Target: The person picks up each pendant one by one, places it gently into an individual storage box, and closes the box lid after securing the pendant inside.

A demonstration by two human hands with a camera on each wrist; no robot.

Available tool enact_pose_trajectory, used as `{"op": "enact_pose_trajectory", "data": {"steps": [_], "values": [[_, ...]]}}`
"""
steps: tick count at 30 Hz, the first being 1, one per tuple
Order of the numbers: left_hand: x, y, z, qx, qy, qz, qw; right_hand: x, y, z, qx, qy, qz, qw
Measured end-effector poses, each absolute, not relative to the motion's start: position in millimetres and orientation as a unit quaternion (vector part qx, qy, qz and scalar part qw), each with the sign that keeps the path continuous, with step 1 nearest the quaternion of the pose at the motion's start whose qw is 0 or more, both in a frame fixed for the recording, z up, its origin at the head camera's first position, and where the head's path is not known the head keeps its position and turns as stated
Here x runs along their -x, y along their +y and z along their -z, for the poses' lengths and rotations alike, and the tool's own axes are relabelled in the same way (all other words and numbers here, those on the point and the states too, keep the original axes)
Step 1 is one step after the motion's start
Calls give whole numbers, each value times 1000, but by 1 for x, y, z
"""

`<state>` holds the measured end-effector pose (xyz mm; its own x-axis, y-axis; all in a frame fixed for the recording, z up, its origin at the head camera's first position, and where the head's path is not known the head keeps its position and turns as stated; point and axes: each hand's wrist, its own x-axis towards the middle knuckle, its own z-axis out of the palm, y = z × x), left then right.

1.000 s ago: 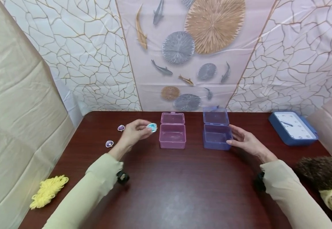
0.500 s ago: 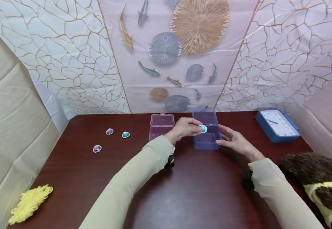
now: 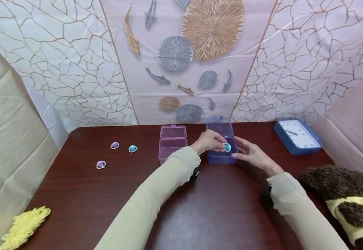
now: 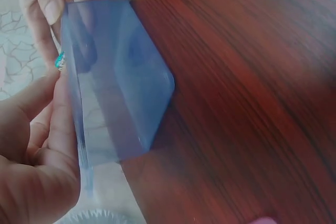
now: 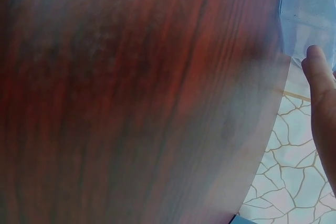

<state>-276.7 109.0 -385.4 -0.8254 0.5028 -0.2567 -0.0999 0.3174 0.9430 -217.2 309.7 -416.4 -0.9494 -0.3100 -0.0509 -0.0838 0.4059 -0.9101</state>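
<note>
My left hand (image 3: pixel 212 141) pinches a teal gem (image 3: pixel 227 147) with a sparkling pale rim. It is over the blue see-through box (image 3: pixel 220 158), whose lid stands raised at the back. In the left wrist view the gem (image 4: pixel 60 61) shows at the fingertips, by the box rim. My right hand (image 3: pixel 255 157) holds the box's right side, thumb at the front corner and fingers farther back. The right wrist view shows that thumb (image 5: pixel 315 59) against the box wall. Left of it stands a pink lidded box (image 3: pixel 173 143), lid raised, partly hidden by my left sleeve.
On the left lie another teal gem (image 3: pixel 132 148) and two purple gems, one farther back (image 3: pixel 114 145) and one nearer (image 3: pixel 101 165). Yellow yarn (image 3: pixel 25 227) is at the near left. A blue clock (image 3: pixel 297 136) and a brown-and-yellow plush thing (image 3: pixel 340 184) stand right.
The left hand has carried the teal gem rightward, past the pink box, then lowered it at the blue box. The right hand stays at the blue box. The head view has shifted right.
</note>
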Motion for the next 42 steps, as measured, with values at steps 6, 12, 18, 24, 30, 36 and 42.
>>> {"op": "enact_pose_trajectory", "data": {"steps": [6,12,18,24,30,36,42], "values": [[275,120,388,-144,799,-525,254,217,309,416,120,836,524,110],[275,129,389,-143,838,-465,246,217,309,417,122,838,519,112],[275,139,389,-159,883,-374,234,217,310,417,120,839,520,110],[270,138,386,-222,928,-252,162,216,311,416,119,838,521,109],[268,137,386,-246,937,-208,133,217,311,418,122,832,530,110],[268,137,386,-249,939,-199,129,218,312,419,124,835,524,110],[269,137,386,-261,936,-190,141,217,311,418,118,839,520,110]]}}
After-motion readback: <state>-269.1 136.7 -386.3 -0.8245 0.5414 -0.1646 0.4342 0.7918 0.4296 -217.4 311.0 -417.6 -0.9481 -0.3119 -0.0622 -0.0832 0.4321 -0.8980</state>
